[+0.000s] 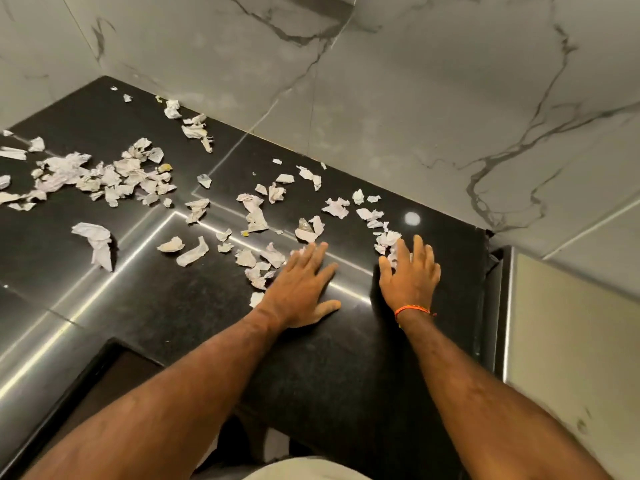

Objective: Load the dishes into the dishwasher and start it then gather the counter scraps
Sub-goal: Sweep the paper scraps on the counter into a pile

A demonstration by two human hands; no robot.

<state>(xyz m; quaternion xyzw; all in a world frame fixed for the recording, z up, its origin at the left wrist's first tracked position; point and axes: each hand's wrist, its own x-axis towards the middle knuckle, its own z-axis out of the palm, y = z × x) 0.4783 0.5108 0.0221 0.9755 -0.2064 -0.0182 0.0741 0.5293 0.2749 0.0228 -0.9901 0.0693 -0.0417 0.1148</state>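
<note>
White paper scraps (131, 174) lie all over the black counter (173, 306); a big bunch sits at the far left, more bits run along by the marble wall (415, 98), and some lie right by the hands; nothing looks heaped into one pile yet, so I think the gathering has only just begun and most of it is left; no dishwasher or dishes show, so I cannot tell about that part.

Both arms reach forward over the counter; the left hand (301, 285) lies flat, palm down, fingers straight and a bit spread, tips touching small scraps and holding nothing; the right hand (410, 271) is palm down too, fingers straight and spread over a few scraps near the right end of the counter, gripping nothing; an orange thread (412, 310) goes round its wrist.
</note>
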